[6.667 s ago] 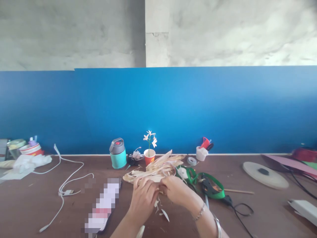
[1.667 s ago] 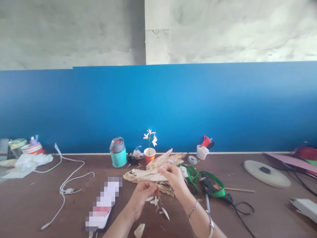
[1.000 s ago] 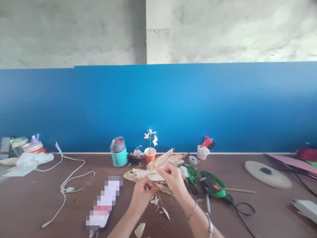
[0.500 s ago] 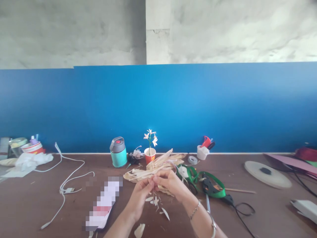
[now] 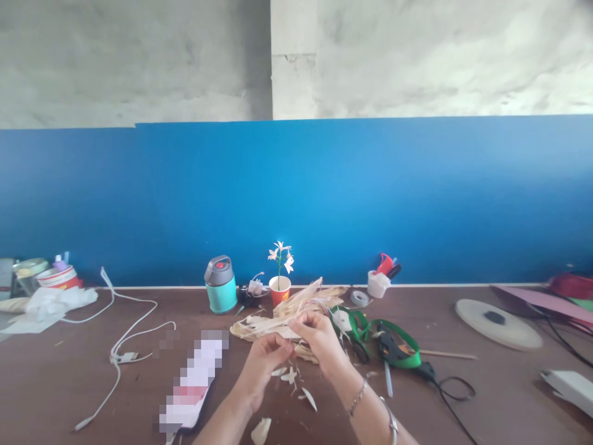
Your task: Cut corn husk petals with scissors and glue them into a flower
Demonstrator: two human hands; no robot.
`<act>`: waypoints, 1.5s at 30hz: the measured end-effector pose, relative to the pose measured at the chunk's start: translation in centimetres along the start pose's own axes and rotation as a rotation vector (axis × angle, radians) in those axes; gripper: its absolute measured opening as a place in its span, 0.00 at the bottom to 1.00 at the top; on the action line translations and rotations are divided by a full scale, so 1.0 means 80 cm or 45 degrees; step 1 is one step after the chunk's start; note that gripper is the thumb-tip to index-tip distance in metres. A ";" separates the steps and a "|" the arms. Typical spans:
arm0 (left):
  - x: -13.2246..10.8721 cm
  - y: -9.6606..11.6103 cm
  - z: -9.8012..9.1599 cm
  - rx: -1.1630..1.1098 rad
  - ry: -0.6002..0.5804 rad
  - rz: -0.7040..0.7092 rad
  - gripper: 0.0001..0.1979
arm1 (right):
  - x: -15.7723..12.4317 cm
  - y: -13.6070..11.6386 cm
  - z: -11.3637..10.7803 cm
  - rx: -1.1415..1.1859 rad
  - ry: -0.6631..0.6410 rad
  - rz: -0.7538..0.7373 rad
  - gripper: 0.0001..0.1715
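Observation:
My left hand [image 5: 266,364] is closed in a pinch, thumb against fingertips. Slightly higher and to the right, my right hand [image 5: 319,340] pinches too, a small gap apart from the left. Whatever is between the fingertips is too thin and small to make out. Behind both hands lies a heap of dried corn husks [image 5: 259,326]. Below them, cut pale petal-shaped pieces [image 5: 309,399] are scattered on the brown table [image 5: 287,426], with a larger husk scrap [image 5: 261,431] nearer me. A stem of pale flowers [image 5: 280,253] stands in a red and white paper cup [image 5: 280,292] beyond the heap.
Left of my hands are a phone [image 5: 197,383], white cables [image 5: 121,340] and a teal flask [image 5: 221,293]. To the right lie green ribbon [image 5: 407,346], a tape roll [image 5: 359,299], a thin stick [image 5: 447,355], a white cup [image 5: 378,285] with tools and a round disc [image 5: 514,334].
My hands, touching at the fingertips before, have come apart. The right hand has risen slightly, and the left has dropped a little. The things on the table stay in place.

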State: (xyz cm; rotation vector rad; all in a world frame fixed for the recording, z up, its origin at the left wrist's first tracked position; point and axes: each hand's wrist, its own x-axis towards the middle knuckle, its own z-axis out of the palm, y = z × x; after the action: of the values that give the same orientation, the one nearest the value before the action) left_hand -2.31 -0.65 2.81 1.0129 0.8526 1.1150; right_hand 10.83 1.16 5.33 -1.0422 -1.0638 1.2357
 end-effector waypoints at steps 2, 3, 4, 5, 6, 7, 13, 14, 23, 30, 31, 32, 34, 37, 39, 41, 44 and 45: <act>0.001 0.000 0.000 0.050 0.040 0.011 0.16 | 0.000 0.001 0.001 -0.073 0.010 -0.035 0.19; 0.002 0.000 0.000 0.075 0.059 0.020 0.16 | 0.001 0.002 0.001 -0.114 0.012 -0.048 0.19; 0.002 0.000 0.000 0.101 0.076 0.025 0.17 | 0.001 0.002 0.001 -0.155 0.017 -0.058 0.18; 0.003 -0.001 0.000 0.127 0.093 0.026 0.17 | 0.001 0.002 0.001 -0.189 0.025 -0.068 0.19; 0.003 -0.001 0.000 0.152 0.111 0.024 0.17 | 0.001 0.001 0.000 -0.214 0.032 -0.075 0.19; 0.003 -0.001 0.000 0.169 0.128 0.018 0.18 | 0.001 0.000 0.000 -0.228 0.035 -0.078 0.20; 0.000 0.001 0.002 0.077 0.068 0.031 0.18 | -0.002 -0.006 -0.011 -0.064 -0.289 0.110 0.18; 0.000 0.000 0.001 0.054 0.043 0.024 0.18 | -0.002 -0.006 -0.013 -0.045 -0.357 0.173 0.20; 0.002 -0.006 -0.004 0.008 -0.105 -0.026 0.18 | 0.001 -0.007 -0.014 0.053 -0.367 0.139 0.19; 0.009 -0.007 0.000 0.272 0.023 0.020 0.18 | 0.006 -0.010 -0.012 0.082 0.032 -0.009 0.20; 0.012 -0.008 0.000 0.311 0.036 0.039 0.18 | 0.007 -0.009 -0.012 0.097 0.061 -0.027 0.21; 0.015 -0.009 -0.001 0.357 0.054 0.059 0.17 | 0.009 -0.009 -0.013 0.111 0.095 -0.040 0.21; 0.019 -0.009 -0.002 0.485 0.097 0.101 0.16 | 0.014 -0.007 -0.017 0.134 0.193 -0.059 0.22; 0.022 -0.003 -0.004 0.727 0.142 0.189 0.11 | 0.021 -0.005 -0.026 0.166 0.372 -0.106 0.24; 0.022 0.002 -0.007 0.865 0.173 0.315 0.08 | 0.026 -0.006 -0.035 0.168 0.477 -0.154 0.25; 0.022 0.006 -0.011 0.978 0.241 0.465 0.07 | 0.029 -0.010 -0.044 0.165 0.553 -0.196 0.24; 0.023 0.008 -0.011 1.061 0.356 0.557 0.07 | 0.029 -0.018 -0.053 0.165 0.600 -0.239 0.23; 0.024 0.009 -0.008 1.053 0.380 0.526 0.08 | 0.029 -0.021 -0.054 0.161 0.594 -0.253 0.23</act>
State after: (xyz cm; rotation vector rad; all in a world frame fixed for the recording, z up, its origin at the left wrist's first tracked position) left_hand -2.64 1.45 3.21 1.7906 1.4494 1.3029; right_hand 15.46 3.25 6.24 -1.0340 -0.6981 0.8325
